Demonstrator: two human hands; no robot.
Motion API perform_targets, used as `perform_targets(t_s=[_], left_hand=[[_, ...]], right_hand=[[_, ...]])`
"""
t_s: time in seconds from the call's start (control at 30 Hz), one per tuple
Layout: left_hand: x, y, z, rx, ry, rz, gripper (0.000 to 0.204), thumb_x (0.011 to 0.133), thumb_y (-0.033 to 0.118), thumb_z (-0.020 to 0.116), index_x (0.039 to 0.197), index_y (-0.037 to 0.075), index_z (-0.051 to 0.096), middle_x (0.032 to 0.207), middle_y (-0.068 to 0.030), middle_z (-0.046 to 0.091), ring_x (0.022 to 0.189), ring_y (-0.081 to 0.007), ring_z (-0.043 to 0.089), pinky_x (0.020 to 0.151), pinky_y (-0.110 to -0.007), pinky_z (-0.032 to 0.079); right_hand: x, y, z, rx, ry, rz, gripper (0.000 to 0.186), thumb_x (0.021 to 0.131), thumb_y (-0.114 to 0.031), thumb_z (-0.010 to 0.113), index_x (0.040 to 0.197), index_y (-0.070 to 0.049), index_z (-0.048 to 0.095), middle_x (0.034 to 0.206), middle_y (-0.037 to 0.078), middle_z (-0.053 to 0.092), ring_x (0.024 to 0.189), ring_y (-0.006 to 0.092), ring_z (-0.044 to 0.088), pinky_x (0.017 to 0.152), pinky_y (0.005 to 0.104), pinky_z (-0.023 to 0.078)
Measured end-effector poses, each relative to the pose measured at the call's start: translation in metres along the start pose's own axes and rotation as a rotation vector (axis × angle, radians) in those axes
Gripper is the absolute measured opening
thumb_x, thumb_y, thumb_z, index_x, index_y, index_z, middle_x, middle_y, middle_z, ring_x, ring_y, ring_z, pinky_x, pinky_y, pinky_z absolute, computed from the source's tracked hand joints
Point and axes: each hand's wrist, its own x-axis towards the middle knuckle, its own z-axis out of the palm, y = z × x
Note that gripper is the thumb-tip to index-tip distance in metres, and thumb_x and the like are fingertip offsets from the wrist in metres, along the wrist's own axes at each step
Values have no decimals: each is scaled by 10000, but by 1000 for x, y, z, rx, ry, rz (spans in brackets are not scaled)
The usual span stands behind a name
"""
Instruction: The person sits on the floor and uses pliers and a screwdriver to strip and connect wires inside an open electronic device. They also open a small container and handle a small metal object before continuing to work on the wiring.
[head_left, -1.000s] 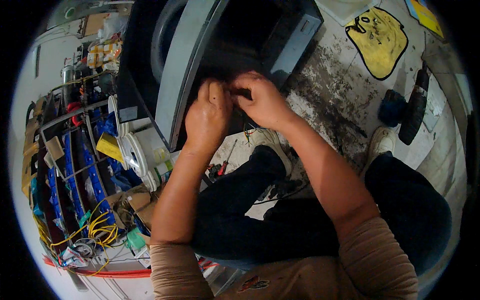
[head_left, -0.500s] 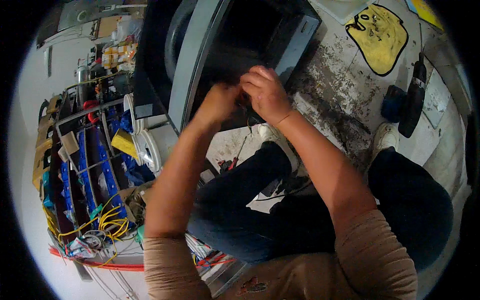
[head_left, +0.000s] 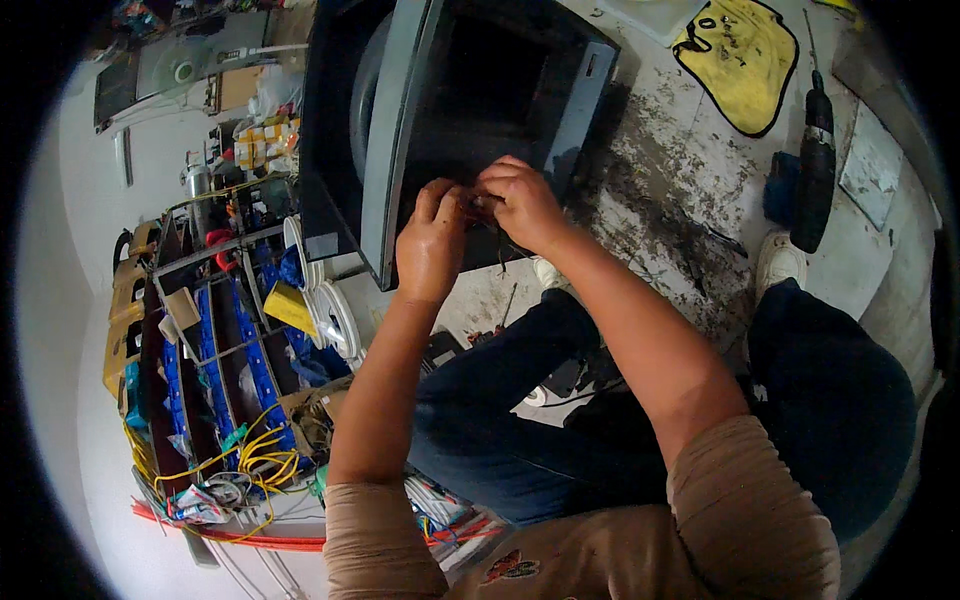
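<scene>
Staying together | left hand (head_left: 432, 240); right hand (head_left: 520, 200) | black housing (head_left: 480, 90) nearer

A worn, paint-stained concrete floor (head_left: 660, 215) carries a dark open-backed appliance casing (head_left: 470, 110), a yellow cartoon-shaped mat (head_left: 745, 60), a dark cordless drill (head_left: 815, 165) and, to the left, a blue divided organiser (head_left: 215, 360) with yellow wires (head_left: 250, 455).

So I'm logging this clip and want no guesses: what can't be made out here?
- What the left hand and right hand pinch: head view, fingers cover it, too small.
- Inside of the dark open appliance casing: in shadow.
- Casing's top: cut off by the picture's upper edge.
- Contents of the blue parts rack: small and bent by the fisheye rim.
- Cordless drill: its bit is too thin to tell.
</scene>
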Motion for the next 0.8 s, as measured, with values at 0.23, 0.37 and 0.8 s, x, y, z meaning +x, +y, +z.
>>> perform_targets(t_s=[0.23, 0.37, 0.8], left_hand=[[6, -17, 6, 128, -9, 232, 163, 747, 73, 612, 909, 82, 593, 1002, -68, 602, 819, -267, 633, 635, -343, 526], [6, -21, 5, 163, -11, 288, 229, 708, 64, 608, 935, 92, 588, 997, -70, 598, 787, -260, 635, 618, -335, 526], [14, -22, 14, -537, -295, -418, 74, 854, 118, 579, 816, 55, 586, 691, -29, 558, 541, -170, 533, 488, -295, 442]], right_hand=[[2, 3, 3, 42, -37, 54, 144, 660, -20, 638, 799, -9, 674, 866, 114, 646, 895, 301, 569, 820, 390, 460], [2, 5, 3, 93, -57, 66, 134, 671, -48, 661, 799, -11, 673, 853, 113, 650, 889, 304, 573, 818, 388, 459], [6, 6, -4, -56, -120, -117, 124, 684, -49, 663, 801, -7, 664, 854, 116, 635, 861, 291, 576, 790, 378, 471]])
